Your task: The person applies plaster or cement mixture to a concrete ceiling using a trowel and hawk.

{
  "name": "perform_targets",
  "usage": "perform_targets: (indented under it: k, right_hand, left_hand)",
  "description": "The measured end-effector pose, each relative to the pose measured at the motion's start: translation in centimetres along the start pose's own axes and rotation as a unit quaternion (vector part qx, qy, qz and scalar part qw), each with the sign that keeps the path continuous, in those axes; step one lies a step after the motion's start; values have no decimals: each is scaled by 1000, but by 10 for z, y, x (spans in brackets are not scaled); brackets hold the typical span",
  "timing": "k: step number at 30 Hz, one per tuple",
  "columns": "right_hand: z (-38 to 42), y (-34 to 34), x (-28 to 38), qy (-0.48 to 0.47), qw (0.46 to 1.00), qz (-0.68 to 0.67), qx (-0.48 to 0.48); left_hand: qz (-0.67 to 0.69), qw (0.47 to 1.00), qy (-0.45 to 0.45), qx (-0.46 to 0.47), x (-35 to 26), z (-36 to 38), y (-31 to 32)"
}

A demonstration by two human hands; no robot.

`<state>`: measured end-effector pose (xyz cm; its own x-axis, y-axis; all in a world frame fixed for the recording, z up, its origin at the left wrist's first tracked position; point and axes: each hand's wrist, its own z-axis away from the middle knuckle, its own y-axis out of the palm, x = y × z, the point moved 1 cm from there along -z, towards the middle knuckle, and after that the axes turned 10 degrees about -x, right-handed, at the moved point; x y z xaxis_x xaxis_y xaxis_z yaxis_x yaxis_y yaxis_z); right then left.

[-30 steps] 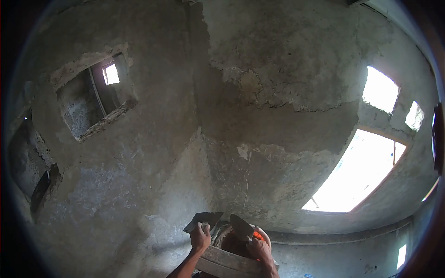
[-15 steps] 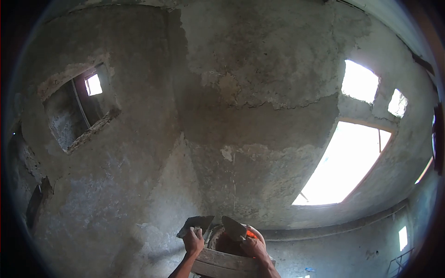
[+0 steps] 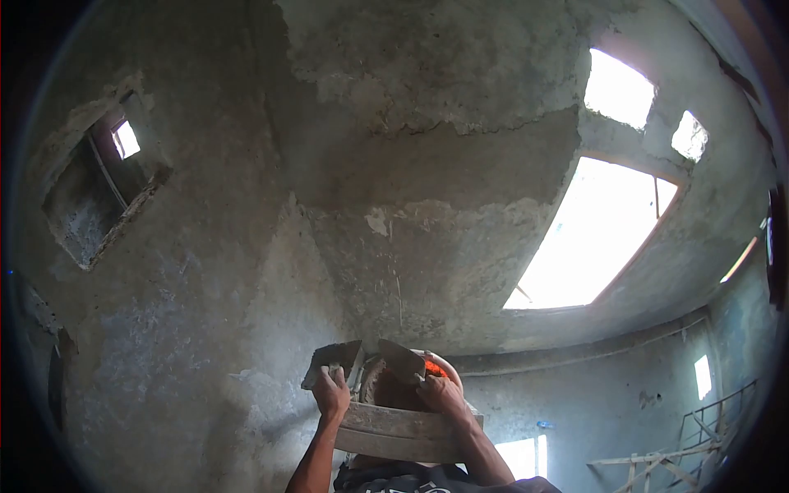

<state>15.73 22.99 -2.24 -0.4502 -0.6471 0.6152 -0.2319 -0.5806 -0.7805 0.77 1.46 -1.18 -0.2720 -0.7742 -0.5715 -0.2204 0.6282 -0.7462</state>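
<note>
My left hand grips a dark flat plastering float, its plate tilted up beyond the fingers. In my right hand is a pointed trowel, its blade directed up and left over a bucket. The bucket has a pale rim, an orange inner wall and greyish-brown mortar in it. Both hands are closed around the handles. The float and the trowel blade are close together but apart. Wooden planks lie between my body and the bucket, under my forearms.
Rough, patchily plastered walls surround me. A large bright window opening is on the right, with smaller openings above it. A recessed opening is in the left wall. Wooden framework stands below at the lower right.
My view has tilted down and shifted slightly right, so the walls appear higher and more of the planks and my forearms shows. Both hands keep hold of their tools near the bucket.
</note>
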Motion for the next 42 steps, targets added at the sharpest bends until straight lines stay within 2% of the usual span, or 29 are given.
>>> perform_targets:
  k: [9,14,20,28,31,34,36,39,42]
  right_hand:
    - [-3,9,-8,-26,999,5,20]
    - [0,5,-4,-7,1000,-13,-7]
    - [-3,7,-7,-16,1000,-9,0]
    - [-3,10,-8,2,1000,11,0]
    - [-3,9,-9,-23,1000,-6,-18]
    - [-2,3,-2,-28,999,10,12]
    - [2,-5,4,-17,1000,-10,-9]
    - [-2,3,-2,12,1000,7,6]
    - [0,1,-1,-29,999,-7,-13]
  left_hand:
    - [-1,1000,16,-3,2,0,2]
    - [-4,1000,14,6,-4,-2,-2]
    - [2,999,34,-23,2,0,2]
    - [-8,1000,20,-8,-4,0,-3]
    - [-4,1000,15,-1,-4,-1,-3]
    - [-3,1000,17,1,-2,-1,-1]
    - [-1,1000,18,-5,-3,-1,-1]
    - [4,1000,6,5,-6,-1,-5]
    - [4,1000,15,-3,-2,0,-1]
